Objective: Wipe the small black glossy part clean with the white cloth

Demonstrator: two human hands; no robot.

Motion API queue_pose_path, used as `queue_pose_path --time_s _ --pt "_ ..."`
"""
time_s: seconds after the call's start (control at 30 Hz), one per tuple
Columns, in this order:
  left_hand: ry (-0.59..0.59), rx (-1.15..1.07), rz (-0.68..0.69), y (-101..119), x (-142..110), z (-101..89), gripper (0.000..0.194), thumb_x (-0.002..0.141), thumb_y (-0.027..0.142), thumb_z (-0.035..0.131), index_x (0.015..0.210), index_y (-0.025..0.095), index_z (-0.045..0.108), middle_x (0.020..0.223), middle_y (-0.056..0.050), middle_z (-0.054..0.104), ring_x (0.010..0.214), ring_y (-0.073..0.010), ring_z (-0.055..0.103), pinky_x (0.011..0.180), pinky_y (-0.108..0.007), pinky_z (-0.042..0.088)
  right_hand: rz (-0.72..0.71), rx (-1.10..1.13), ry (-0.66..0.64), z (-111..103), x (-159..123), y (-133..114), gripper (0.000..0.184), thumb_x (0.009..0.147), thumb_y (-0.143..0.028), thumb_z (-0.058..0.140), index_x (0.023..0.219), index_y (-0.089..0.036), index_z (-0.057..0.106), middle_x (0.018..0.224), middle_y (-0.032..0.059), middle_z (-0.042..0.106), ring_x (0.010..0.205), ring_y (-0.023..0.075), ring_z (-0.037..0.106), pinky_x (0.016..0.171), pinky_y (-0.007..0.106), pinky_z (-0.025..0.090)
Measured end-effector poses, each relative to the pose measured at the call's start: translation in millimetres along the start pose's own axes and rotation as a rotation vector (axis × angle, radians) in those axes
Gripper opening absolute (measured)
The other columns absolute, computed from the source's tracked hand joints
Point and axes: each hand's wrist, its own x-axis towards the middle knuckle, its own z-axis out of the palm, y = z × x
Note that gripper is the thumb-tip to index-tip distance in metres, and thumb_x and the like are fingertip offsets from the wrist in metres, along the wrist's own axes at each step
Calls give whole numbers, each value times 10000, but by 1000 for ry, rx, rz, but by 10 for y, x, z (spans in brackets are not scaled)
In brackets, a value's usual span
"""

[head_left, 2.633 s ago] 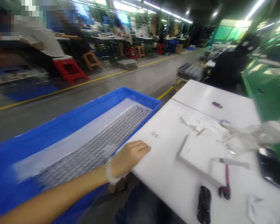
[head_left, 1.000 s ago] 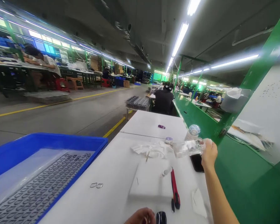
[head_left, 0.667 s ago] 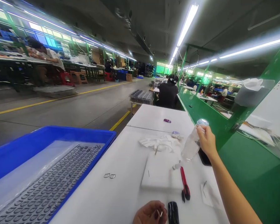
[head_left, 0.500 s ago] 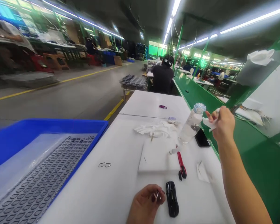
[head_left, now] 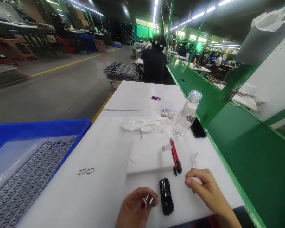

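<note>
My one view looks out from the person's head, facing forward and down along the counter (head_left: 106,142), with the left hand (head_left: 134,204) and right hand (head_left: 205,186) close at the lower edge, the bin (head_left: 61,126) cropped at left, and the lights (head_left: 155,12) far off up top.

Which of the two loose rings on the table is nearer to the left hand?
The ring on the right is nearer the left hand; the other lies nearer the blue bin.
</note>
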Motion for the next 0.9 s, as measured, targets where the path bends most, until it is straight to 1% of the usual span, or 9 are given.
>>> queue_pose_path --time_s 0.1,0.23,0.3,0.43,0.57,0.67,0.77,0.83,0.9 --pt "-1 -3 27 27 -47 73 334 564 401 958 727 177 771 717 -72 709 688 -162 658 704 -227 579 -64 59 72 205 -14 -20 272 942 -331 608 733 -175 686 594 -4 621 540 117 576 505 212 443" --pt "-58 -53 102 45 -84 182 260 655 388 917 758 188 787 727 -73 732 690 -139 677 698 -188 571 -266 64 199 425 -24 -118 134 926 -205 617 867 -189 737 685 18 677 583 123 616 536 224 488" --pt "-88 -84 99 45 -81 206 244 663 367 917 772 189 789 730 -66 739 685 -129 682 702 -183 569 -340 58 230 500 -16 -166 143 914 -153 607 933 -197 742 722 30 677 597 129 626 515 227 495" --pt "-115 -132 110 33 -77 212 218 689 347 906 810 208 791 758 -39 754 705 -107 694 722 -159 561 -463 28 214 602 4 -257 199 910 -121 586 1021 -203 729 752 31 622 612 123 618 497 216 508" --pt "-81 -126 104 21 -88 207 213 663 314 924 788 213 784 726 -8 740 670 -73 667 684 -123 537 -574 -161 174 689 -20 -333 207 929 -140 569 1077 -169 712 795 45 587 611 116 578 491 218 492" --pt "-47 -112 92 17 -93 202 223 655 327 928 779 211 784 737 -11 739 689 -81 667 708 -139 543 -637 -335 136 687 -72 -365 206 931 -138 560 1083 -135 698 785 50 591 554 106 511 462 232 451" --pt "-62 -86 109 14 -100 196 238 657 367 923 763 206 783 750 -36 745 707 -105 677 729 -171 554 -648 -430 83 560 -147 -373 170 919 -149 576 1016 -167 715 745 31 591 502 99 475 438 247 424" --pt "-74 -72 120 14 -103 195 241 658 381 919 759 210 782 748 -45 746 698 -116 681 729 -188 565 -596 -418 135 428 -199 -358 180 900 -146 603 1016 -207 727 769 30 610 507 101 506 439 248 432" --pt "-72 -68 122 17 -104 200 237 660 382 918 760 215 783 748 -48 748 697 -126 690 728 -203 579 -506 -360 229 308 -244 -327 247 881 -127 628 1069 -249 731 816 33 628 554 114 565 448 249 443"
